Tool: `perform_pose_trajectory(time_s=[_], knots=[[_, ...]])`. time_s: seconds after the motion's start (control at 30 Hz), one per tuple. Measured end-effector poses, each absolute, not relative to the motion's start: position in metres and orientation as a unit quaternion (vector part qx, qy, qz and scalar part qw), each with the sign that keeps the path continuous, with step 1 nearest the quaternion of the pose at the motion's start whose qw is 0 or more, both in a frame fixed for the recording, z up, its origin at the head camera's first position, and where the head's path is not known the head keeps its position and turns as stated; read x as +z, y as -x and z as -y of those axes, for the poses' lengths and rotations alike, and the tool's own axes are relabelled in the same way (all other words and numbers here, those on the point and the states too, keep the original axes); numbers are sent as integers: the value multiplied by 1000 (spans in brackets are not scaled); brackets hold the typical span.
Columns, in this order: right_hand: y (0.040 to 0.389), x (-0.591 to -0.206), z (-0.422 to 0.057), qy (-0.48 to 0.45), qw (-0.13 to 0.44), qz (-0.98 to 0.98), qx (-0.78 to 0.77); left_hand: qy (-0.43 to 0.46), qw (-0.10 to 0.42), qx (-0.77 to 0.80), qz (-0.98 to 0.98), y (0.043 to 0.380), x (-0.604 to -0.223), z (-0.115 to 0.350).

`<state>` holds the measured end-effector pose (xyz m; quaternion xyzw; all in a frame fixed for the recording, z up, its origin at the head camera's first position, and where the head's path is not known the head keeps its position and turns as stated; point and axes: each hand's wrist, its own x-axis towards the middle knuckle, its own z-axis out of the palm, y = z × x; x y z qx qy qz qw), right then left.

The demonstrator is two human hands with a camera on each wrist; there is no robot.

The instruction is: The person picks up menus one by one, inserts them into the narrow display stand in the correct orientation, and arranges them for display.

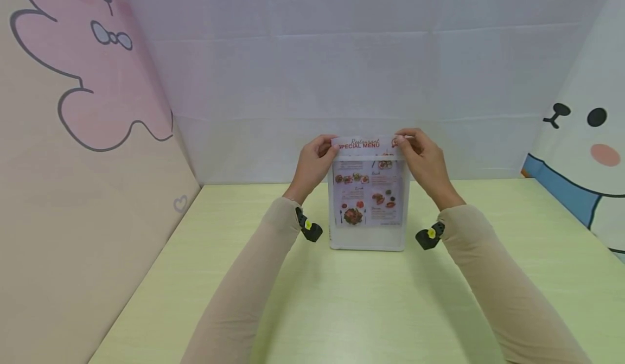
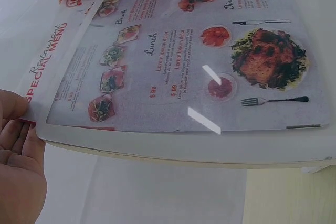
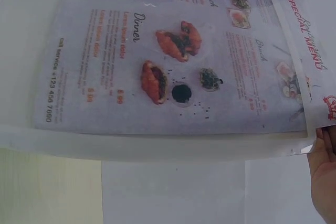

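Note:
A white-framed display stand (image 1: 367, 239) with a clear front stands upright on the table. Partly inside it is a printed menu sheet (image 1: 368, 193) headed "Special Menu", whose top strip sticks out above the frame's upper edge. My left hand (image 1: 314, 163) pinches the sheet's top left corner between thumb and fingers. At the top right corner, my right hand (image 1: 425, 160) pinches the sheet the same way. Through the clear front, the left wrist view shows the menu's food pictures (image 2: 270, 59). Below the sheet's lower edge, a white band of the stand shows.
The light yellow-green table (image 1: 361, 310) reaches back to a white sheet wall (image 1: 351, 76). A side panel with a pink cartoon bear (image 1: 104, 82) stands at left, and another with a white cartoon animal (image 1: 581, 152) at right. Black wrist cameras (image 1: 310, 231) sit below both hands.

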<state>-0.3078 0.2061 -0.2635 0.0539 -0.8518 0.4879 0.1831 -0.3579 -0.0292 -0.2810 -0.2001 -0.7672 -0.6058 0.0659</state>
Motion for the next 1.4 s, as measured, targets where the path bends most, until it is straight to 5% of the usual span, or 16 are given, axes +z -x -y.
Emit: perform_pose_trajectory(time_s=[1.4], knots=[[307, -260, -207, -39, 167, 865, 472, 206, 60, -621, 754, 357, -280, 30]])
